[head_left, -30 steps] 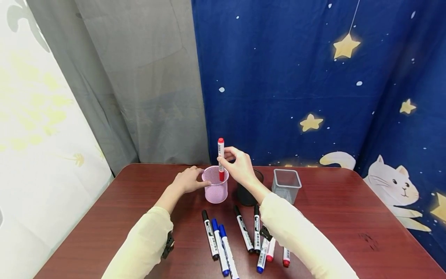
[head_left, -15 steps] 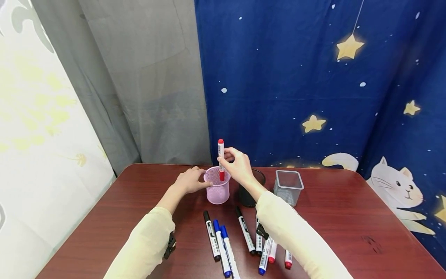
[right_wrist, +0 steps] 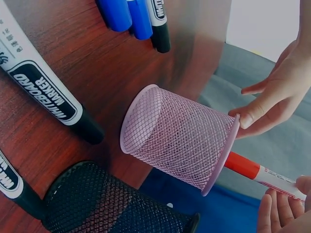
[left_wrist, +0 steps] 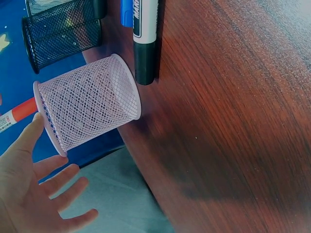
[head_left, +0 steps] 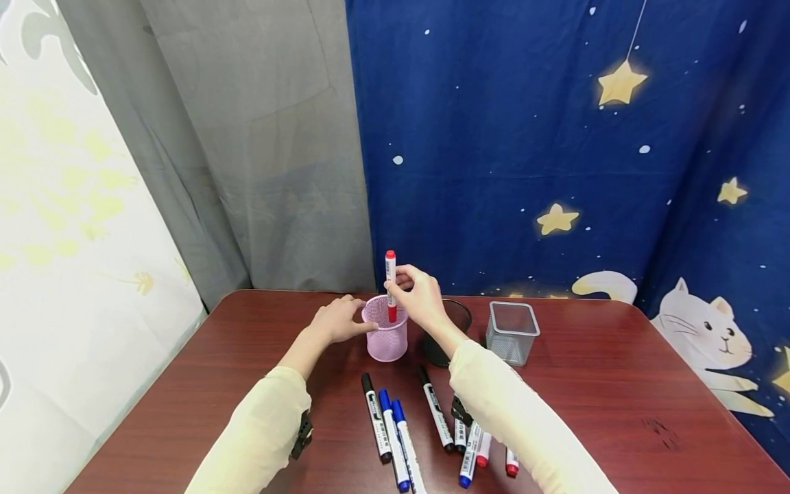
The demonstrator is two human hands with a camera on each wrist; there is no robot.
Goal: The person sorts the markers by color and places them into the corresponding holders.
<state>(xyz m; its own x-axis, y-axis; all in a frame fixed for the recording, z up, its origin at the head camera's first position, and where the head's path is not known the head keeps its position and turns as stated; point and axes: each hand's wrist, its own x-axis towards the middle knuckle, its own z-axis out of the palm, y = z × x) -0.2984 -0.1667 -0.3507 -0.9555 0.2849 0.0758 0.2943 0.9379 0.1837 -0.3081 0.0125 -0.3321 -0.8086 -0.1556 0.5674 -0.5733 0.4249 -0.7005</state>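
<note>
A pink mesh pen holder (head_left: 387, 345) stands upright on the table. My left hand (head_left: 333, 321) holds its rim between thumb and index finger, while the other fingers spread loosely in the left wrist view. Over the opening, my right hand (head_left: 422, 295) pinches a whiteboard marker (head_left: 391, 269) with white barrel and red cap. The marker is upright, its capped end pointing down at the holder's mouth. In the right wrist view the red cap (right_wrist: 241, 165) shows just outside the rim, alongside my right fingers (right_wrist: 279, 208).
Right of the pink holder stand a black mesh holder (head_left: 437, 353), partly behind my right arm, and a square silver mesh holder (head_left: 512, 343). Several black, blue and red markers lie in front, including a black one (head_left: 376, 418) and a blue one (head_left: 395, 442). Curtains hang behind the table (head_left: 592, 384).
The red marker and my right hand have lowered slightly toward the pink holder. My left hand keeps its place at the rim. The head view has shifted a little.
</note>
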